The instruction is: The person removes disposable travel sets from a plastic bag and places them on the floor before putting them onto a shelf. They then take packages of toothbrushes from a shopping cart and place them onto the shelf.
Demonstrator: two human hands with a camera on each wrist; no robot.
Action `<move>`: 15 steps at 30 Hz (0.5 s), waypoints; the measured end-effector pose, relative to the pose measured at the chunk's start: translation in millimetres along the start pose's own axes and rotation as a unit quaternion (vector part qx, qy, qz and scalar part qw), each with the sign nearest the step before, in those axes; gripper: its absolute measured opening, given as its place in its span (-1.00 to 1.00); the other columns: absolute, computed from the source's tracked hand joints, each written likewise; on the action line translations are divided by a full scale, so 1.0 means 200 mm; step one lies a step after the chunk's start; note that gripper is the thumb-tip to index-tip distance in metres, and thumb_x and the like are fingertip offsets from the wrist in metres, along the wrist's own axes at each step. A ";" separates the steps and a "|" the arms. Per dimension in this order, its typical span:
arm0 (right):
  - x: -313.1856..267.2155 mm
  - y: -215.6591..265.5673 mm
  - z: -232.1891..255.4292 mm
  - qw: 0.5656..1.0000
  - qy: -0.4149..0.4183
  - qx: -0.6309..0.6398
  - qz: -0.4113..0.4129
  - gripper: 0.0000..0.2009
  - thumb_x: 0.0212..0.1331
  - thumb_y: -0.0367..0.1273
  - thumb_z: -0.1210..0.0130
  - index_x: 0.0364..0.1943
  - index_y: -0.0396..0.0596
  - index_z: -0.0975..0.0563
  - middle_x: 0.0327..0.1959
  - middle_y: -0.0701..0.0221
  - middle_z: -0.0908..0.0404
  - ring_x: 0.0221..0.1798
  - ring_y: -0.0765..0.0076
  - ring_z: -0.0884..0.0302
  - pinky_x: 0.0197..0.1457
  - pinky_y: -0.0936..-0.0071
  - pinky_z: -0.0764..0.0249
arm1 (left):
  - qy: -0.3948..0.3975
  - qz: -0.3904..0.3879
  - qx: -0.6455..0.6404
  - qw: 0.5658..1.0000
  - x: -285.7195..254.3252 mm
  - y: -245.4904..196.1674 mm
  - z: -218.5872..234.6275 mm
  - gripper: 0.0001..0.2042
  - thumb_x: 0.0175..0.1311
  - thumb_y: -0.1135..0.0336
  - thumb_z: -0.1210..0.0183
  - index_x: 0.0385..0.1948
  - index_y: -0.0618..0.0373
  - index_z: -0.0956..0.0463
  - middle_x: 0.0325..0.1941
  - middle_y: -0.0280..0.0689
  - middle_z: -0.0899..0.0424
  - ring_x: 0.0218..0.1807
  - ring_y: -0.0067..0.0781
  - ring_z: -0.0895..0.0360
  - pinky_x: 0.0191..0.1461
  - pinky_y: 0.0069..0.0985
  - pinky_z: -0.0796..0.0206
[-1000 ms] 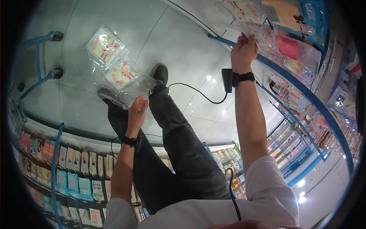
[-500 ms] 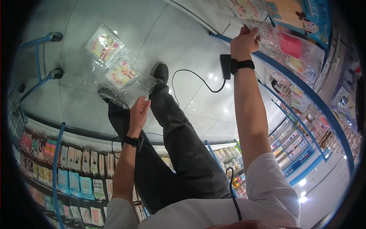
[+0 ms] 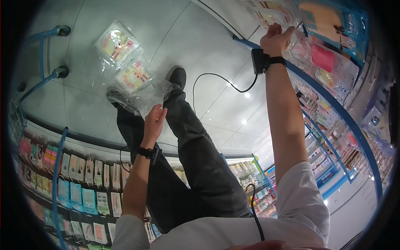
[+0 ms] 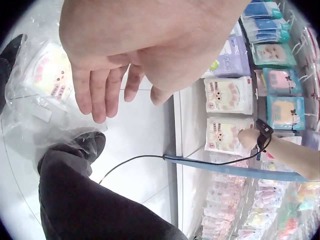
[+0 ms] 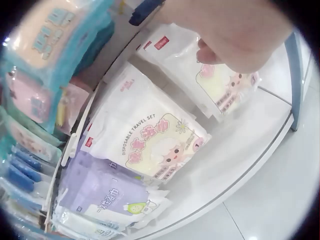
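On the floor lies a clear plastic bag [image 3: 150,98] with white packs [image 3: 133,77] that carry a cartoon print. My left hand [image 3: 155,121] is beside the bag's near end. Its fingers [image 4: 100,95] hang loosely extended in the left wrist view, with nothing between them. At the display rack, my right hand [image 3: 276,42] is against a white disposable travel set pack [image 5: 227,90]. Its curled fingertips [image 5: 206,54] overlap the pack's face; I cannot tell whether they pinch it. Another travel set pack [image 5: 155,135] hangs alongside.
A blue rail [image 3: 333,96] curves along the rack's front. Purple packs [image 5: 110,185] and blue-edged packs [image 5: 55,40] hang near the white ones. Blue legs with casters [image 3: 62,72] stand at the far left. Shelves of small packaged goods [image 3: 83,171] are at the lower left.
My right hand has moved slightly up and to the right along the rack, and its thumb now stands out from the fingers. The left hand stays beside the bag.
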State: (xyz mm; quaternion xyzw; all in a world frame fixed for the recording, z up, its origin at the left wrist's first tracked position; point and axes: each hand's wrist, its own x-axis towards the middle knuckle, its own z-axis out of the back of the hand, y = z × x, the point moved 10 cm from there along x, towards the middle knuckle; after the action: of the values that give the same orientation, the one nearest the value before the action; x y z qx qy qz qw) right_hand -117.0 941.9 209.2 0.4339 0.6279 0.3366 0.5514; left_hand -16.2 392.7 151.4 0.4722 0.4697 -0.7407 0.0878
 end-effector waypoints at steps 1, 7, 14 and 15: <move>0.01 -0.01 0.02 1.000 -0.003 -0.026 0.006 -0.14 0.15 -0.04 -0.41 0.48 0.17 -0.16 0.12 0.30 -0.49 -0.05 0.27 -0.54 -0.03 0.41 -0.55 | 0.002 -0.001 0.001 1.000 0.00 -0.01 0.00 -0.61 0.47 0.09 -0.18 0.07 0.26 -0.52 -0.18 -0.07 -0.75 -0.12 -0.20 -0.74 -0.07 -0.42 -0.51; 0.14 -0.12 -0.01 0.976 0.030 -0.212 0.031 -0.17 0.22 -0.04 -0.34 0.52 0.36 -0.11 -0.05 0.40 -0.44 -0.03 0.31 -0.50 -0.06 0.31 -0.54 | -0.009 -0.002 -0.001 1.000 0.00 0.03 0.03 -0.60 0.47 0.09 -0.18 0.07 0.27 -0.52 -0.17 -0.06 -0.75 -0.11 -0.19 -0.74 -0.05 -0.41 -0.52; 1.19 -0.32 -0.13 0.839 0.325 -0.356 0.252 -0.36 0.20 -0.09 -0.26 0.36 0.36 -0.24 0.09 0.47 -0.47 0.07 0.26 -0.50 -0.03 0.20 -0.50 | -0.018 0.017 -0.008 1.000 -0.01 0.04 0.08 -0.60 0.47 0.10 -0.18 0.08 0.28 -0.52 -0.17 -0.05 -0.75 -0.12 -0.20 -0.75 -0.06 -0.41 -0.52; 1.19 -0.33 -0.15 0.872 0.332 -0.316 0.171 -0.38 0.18 -0.06 -0.23 0.33 0.33 -0.27 0.10 0.46 -0.47 0.09 0.27 -0.48 0.00 0.18 -0.48 | -0.020 0.022 -0.008 1.000 -0.02 0.05 0.09 -0.60 0.47 0.10 -0.18 0.08 0.28 -0.52 -0.17 -0.05 -0.75 -0.12 -0.20 -0.75 -0.06 -0.41 -0.52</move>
State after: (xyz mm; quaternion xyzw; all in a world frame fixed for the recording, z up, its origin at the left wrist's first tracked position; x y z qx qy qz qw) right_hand -161.5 1134.7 59.1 0.1995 0.5499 0.7306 0.3522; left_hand -18.8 371.1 150.5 0.4664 0.4635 -0.7442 0.1177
